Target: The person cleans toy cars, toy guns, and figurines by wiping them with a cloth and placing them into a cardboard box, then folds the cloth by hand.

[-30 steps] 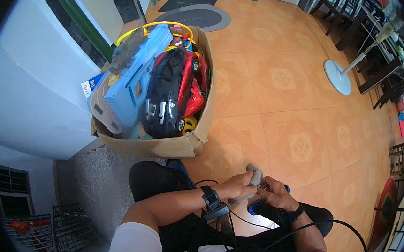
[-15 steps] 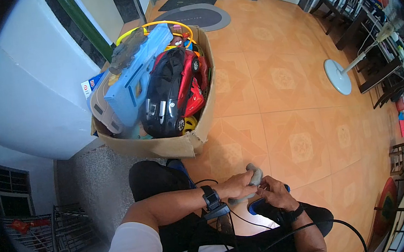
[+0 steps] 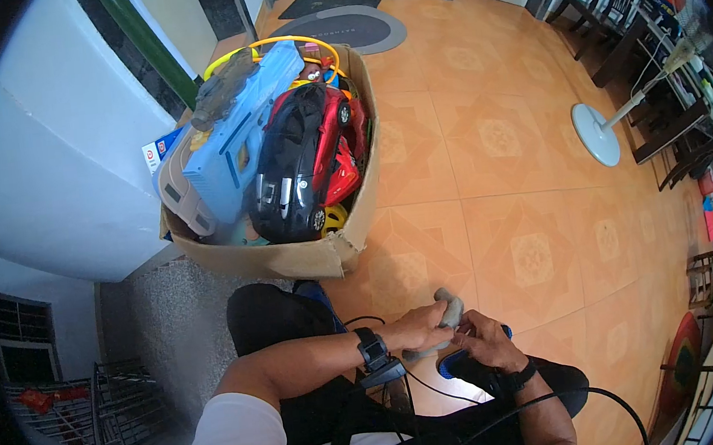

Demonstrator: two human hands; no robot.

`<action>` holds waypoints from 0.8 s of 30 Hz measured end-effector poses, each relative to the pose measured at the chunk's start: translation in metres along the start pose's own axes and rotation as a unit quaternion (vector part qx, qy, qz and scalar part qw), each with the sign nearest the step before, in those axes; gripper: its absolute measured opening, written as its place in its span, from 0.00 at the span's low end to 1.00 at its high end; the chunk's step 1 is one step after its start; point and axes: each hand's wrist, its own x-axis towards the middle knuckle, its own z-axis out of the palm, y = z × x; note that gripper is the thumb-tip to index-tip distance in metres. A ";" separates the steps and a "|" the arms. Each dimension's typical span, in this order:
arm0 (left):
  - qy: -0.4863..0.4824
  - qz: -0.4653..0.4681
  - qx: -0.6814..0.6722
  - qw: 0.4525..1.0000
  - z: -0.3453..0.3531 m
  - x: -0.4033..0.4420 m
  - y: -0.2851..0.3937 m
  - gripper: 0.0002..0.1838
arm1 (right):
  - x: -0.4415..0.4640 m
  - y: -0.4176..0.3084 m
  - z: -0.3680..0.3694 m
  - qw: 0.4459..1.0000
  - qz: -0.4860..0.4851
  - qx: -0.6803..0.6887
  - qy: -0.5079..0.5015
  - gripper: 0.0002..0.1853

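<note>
My left hand (image 3: 418, 328), with a black watch on its wrist, is closed around a soft grey cloth-like piece (image 3: 448, 306). Part of it sticks out above the fingers and another part hangs below; its exact kind is hard to make out. Close against it on the right, my right hand (image 3: 485, 340) has its fingers pinched together at the same grey piece. Both hands are held low, between my knees. Beyond them stands a cardboard box (image 3: 274, 262) full of toys, with a black and red toy car (image 3: 295, 164) and a light blue plastic toy (image 3: 237, 144) on top.
A yellow hoop (image 3: 326, 43) rests over the box's back. Grey mats (image 3: 347, 30) lie by the doorway. At right are a standing fan (image 3: 597, 135), chairs and a cluttered table. A black cable (image 3: 600, 390) loops over my right arm. A metal rack (image 3: 126, 416) stands at lower left.
</note>
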 end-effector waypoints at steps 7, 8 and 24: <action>-0.004 -0.010 0.002 1.000 -0.003 -0.004 0.004 0.33 | -0.001 -0.005 -0.001 1.000 0.009 -0.013 -0.005 0.14; -0.007 -0.010 0.003 1.000 -0.003 -0.004 0.005 0.33 | -0.001 -0.009 -0.001 1.000 0.002 -0.009 -0.005 0.14; -0.093 0.093 -0.265 0.955 0.001 -0.001 0.015 0.15 | 0.009 -0.013 0.000 0.989 -0.125 0.043 0.061 0.34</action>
